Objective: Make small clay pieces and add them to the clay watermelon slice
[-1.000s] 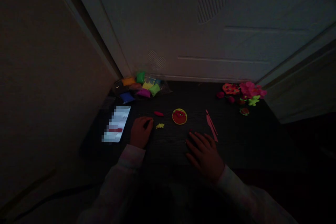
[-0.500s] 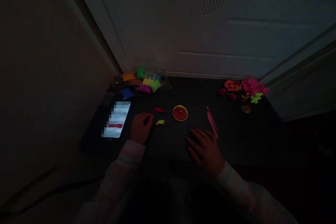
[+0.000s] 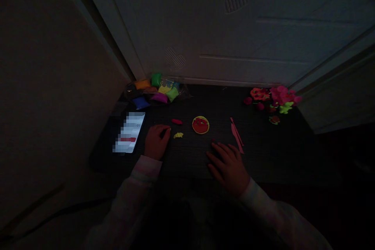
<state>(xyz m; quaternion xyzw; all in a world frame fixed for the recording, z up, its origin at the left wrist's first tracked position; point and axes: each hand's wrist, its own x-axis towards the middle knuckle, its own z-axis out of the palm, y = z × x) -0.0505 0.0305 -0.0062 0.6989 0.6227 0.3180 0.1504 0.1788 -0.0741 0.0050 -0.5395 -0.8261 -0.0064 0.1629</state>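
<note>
My left hand (image 3: 157,140) rests on the dark table with thumb and forefinger pinched together; anything between the tips is too small to make out. Just right of it lie a crumpled yellow piece of clay (image 3: 178,135) and a red lump of clay (image 3: 177,121). My right hand (image 3: 229,166) lies palm down, fingers spread. By its fingertips is a small dark red bit (image 3: 213,140). Between and beyond the hands sits a round red clay disc with a yellow rim (image 3: 200,126), with red and green bits on its upper part. Pink modelling tools (image 3: 236,136) lie right of my right hand.
A lit phone (image 3: 130,133) lies at the left. Behind it is a clear bag of coloured clay packets (image 3: 159,90). Several clay shapes (image 3: 281,97) cluster at the back right, with a small clay piece (image 3: 274,120) in front. A white door (image 3: 187,27) stands behind the table.
The whole view has shifted very slightly. Both hands and the clay pieces stay in practically the same places.
</note>
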